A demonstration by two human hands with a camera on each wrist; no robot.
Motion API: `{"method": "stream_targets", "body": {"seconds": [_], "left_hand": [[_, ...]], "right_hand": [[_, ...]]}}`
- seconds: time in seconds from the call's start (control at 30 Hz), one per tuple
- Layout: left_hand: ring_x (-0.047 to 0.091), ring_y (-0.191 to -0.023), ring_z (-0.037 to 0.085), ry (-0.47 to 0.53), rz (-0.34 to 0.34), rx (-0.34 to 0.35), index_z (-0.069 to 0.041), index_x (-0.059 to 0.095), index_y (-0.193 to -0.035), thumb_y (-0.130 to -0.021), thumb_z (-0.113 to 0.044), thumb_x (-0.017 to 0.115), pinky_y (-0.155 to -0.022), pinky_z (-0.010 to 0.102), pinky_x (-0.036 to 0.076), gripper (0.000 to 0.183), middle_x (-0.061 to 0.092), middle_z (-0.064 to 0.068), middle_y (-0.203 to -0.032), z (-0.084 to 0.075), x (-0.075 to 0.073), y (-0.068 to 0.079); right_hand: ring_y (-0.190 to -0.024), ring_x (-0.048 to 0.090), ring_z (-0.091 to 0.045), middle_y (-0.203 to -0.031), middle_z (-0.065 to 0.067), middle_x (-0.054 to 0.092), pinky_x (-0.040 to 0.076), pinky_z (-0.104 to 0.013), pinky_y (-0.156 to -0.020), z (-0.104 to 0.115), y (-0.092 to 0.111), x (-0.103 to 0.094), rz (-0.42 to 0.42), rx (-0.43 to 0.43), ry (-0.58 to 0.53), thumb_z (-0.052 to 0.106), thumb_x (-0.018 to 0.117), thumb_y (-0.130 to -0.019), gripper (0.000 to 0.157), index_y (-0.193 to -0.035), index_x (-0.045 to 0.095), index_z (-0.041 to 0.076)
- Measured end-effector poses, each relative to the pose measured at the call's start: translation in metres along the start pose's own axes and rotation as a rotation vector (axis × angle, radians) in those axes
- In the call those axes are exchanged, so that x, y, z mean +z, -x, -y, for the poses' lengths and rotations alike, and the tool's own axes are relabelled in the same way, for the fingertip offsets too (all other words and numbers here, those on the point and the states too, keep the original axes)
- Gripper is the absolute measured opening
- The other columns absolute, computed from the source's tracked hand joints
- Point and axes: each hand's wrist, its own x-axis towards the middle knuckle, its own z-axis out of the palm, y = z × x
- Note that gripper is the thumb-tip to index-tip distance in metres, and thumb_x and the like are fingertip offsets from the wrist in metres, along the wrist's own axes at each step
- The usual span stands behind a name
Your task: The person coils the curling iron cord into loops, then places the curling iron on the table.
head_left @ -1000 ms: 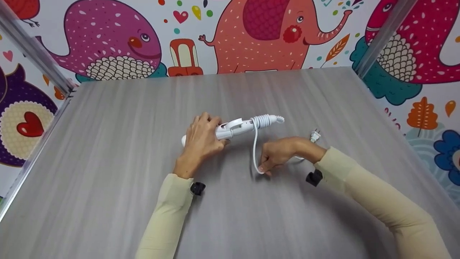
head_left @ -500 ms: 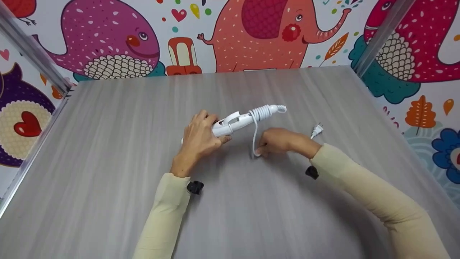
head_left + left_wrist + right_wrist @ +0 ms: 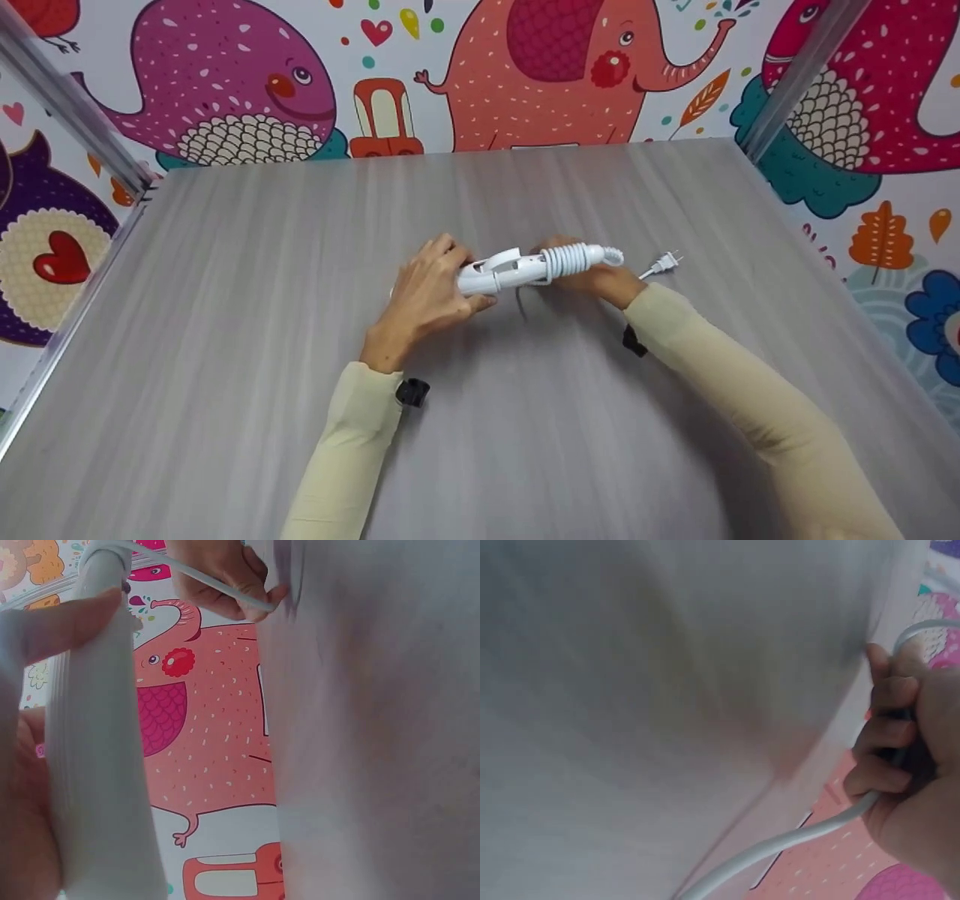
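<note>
A white curling iron (image 3: 517, 271) is held above the table, its clamp lever upward. My left hand (image 3: 427, 289) grips it around the left part; in the left wrist view a finger and the thumb side wrap the smooth white body (image 3: 105, 750). White cord (image 3: 568, 262) lies wound in several coils around the right end of the handle. Behind that end is my right hand (image 3: 604, 283), partly hidden by the iron. Its curled fingers hold the loose cord (image 3: 780, 841), as the right wrist view shows. The plug (image 3: 664, 262) hangs at the cord's end, right of the hand.
A grey wood-look table (image 3: 262, 300) spreads under both arms. Behind it stands a wall (image 3: 480, 75) printed with cartoon animals, with metal posts (image 3: 802, 82) at the corners.
My right hand has carried the cord from in front of the iron up and behind it. The hanging loop has gone out of sight. My left hand keeps its grip, slightly shifted right.
</note>
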Motion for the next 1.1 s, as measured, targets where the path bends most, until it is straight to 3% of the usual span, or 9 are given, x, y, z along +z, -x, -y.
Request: {"method": "stream_targets", "body": {"seconds": [0.03, 0.07, 0.17, 0.3, 0.47, 0.67, 0.9, 1.1], "left_hand": [[0.055, -0.092, 0.024, -0.002, 0.008, 0.007, -0.006, 0.069, -0.111, -0.079, -0.038, 0.081, -0.079, 0.040, 0.049, 0.047, 0.060, 0.009, -0.101, 0.000, 0.001, 0.000], [0.055, -0.092, 0.024, -0.004, 0.016, 0.013, -0.006, 0.069, -0.110, -0.079, -0.039, 0.081, -0.078, 0.040, 0.049, 0.047, 0.060, 0.009, -0.101, 0.001, 0.002, 0.000], [0.055, -0.092, 0.025, -0.002, 0.043, 0.029, -0.006, 0.069, -0.109, -0.078, -0.039, 0.081, -0.078, 0.041, 0.049, 0.047, 0.060, 0.009, -0.102, 0.000, 0.004, -0.001], [0.056, -0.092, 0.026, -0.007, 0.090, 0.077, -0.006, 0.068, -0.110, -0.076, -0.037, 0.082, -0.077, 0.043, 0.050, 0.048, 0.061, 0.009, -0.104, -0.001, 0.009, -0.002], [0.056, -0.094, 0.027, -0.022, 0.158, 0.140, -0.006, 0.069, -0.110, -0.075, -0.029, 0.082, -0.077, 0.044, 0.049, 0.043, 0.061, 0.010, -0.105, 0.001, 0.014, -0.002], [0.056, -0.095, 0.026, -0.019, 0.206, 0.136, -0.008, 0.069, -0.108, -0.075, -0.028, 0.083, -0.078, 0.045, 0.048, 0.042, 0.061, 0.009, -0.105, 0.001, 0.015, -0.001], [0.054, -0.098, 0.028, -0.075, 0.241, 0.036, -0.008, 0.068, -0.110, -0.075, -0.027, 0.084, -0.082, 0.048, 0.048, 0.043, 0.059, 0.011, -0.107, 0.001, 0.013, -0.001], [0.055, -0.101, 0.030, -0.118, 0.234, -0.065, -0.009, 0.067, -0.116, -0.076, -0.029, 0.084, -0.085, 0.049, 0.049, 0.047, 0.061, 0.012, -0.111, 0.009, 0.012, -0.002]], "right_hand": [[-0.070, 0.049, -0.011, -0.081, -0.004, 0.065, 0.039, -0.022, -0.062, -0.004, -0.004, 0.002, -0.056, 0.019, -0.206, 0.006, 0.056, -0.093, 0.014, -0.089, 0.068, 0.000], [-0.063, 0.045, -0.013, -0.072, -0.008, 0.062, 0.036, -0.025, -0.057, -0.006, -0.009, 0.002, -0.158, 0.031, -0.299, 0.010, 0.061, -0.092, 0.017, -0.080, 0.067, -0.001], [-0.059, 0.046, -0.011, -0.067, -0.003, 0.061, 0.038, -0.027, -0.055, -0.018, -0.014, 0.002, -0.189, 0.080, -0.327, 0.019, 0.065, -0.094, 0.024, -0.078, 0.071, 0.003], [-0.058, 0.042, -0.013, -0.060, 0.002, 0.048, 0.035, -0.028, -0.054, -0.029, -0.011, -0.010, -0.185, 0.169, -0.361, 0.035, 0.070, -0.094, 0.037, -0.072, 0.066, 0.005], [-0.060, 0.042, -0.013, -0.061, 0.004, 0.043, 0.035, -0.029, -0.056, -0.034, -0.004, -0.028, -0.236, 0.222, -0.349, 0.041, 0.074, -0.089, 0.040, -0.075, 0.063, 0.005], [-0.060, 0.046, -0.016, -0.063, -0.002, 0.054, 0.037, -0.029, -0.056, -0.019, 0.001, -0.044, -0.333, 0.168, -0.283, 0.038, 0.075, -0.087, 0.033, -0.080, 0.067, 0.007], [-0.060, 0.058, -0.019, -0.073, -0.009, 0.072, 0.045, -0.025, -0.057, 0.011, 0.014, -0.058, -0.503, 0.073, -0.184, 0.037, 0.076, -0.086, 0.031, -0.087, 0.073, 0.006], [-0.058, 0.063, -0.019, -0.076, -0.009, 0.074, 0.047, -0.025, -0.057, 0.038, 0.031, -0.067, -0.532, 0.058, -0.113, 0.036, 0.078, -0.084, 0.031, -0.092, 0.075, 0.006]]}}
